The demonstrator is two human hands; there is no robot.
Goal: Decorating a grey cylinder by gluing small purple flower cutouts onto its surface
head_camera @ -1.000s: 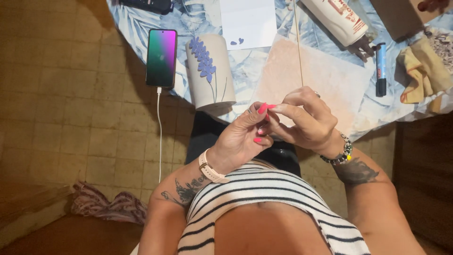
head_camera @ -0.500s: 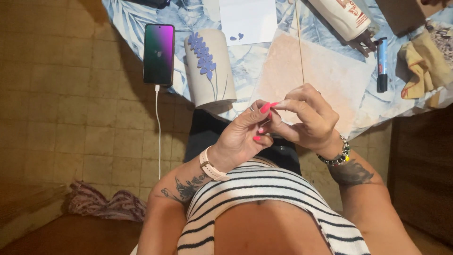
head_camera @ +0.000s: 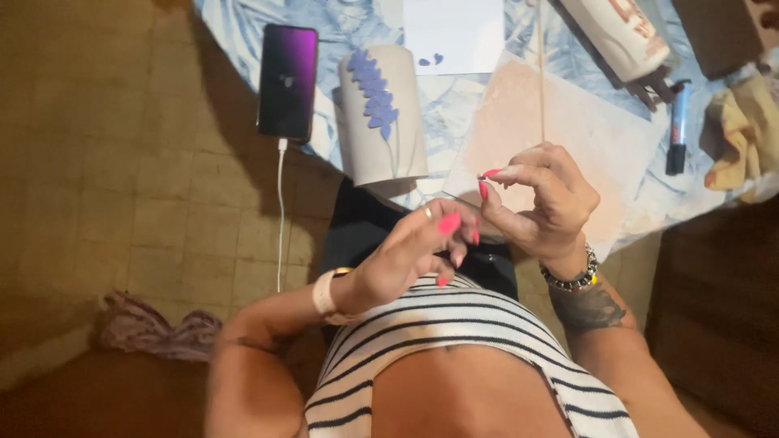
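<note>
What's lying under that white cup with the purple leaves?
The cup lies on its side on a blue-patterned cloth, which covers the table, so the tabletop itself cannot be seen. A phone lies beside it.

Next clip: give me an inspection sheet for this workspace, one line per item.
Surface: table under a blue leaf-print cloth.
Job's things: something tiny pinched at the right fingertips, too small to name; pale pink sheet and thin stick beyond.
Clutter: white cylinder with purple leaf shapes, white paper, glue gun, dark marker, yellow cloth.
Grippers: right hand pinching; left hand open, empty.
Cables: white cable plugged into smartphone.
Surroundings: tiled floor, crumpled fabric.
</note>
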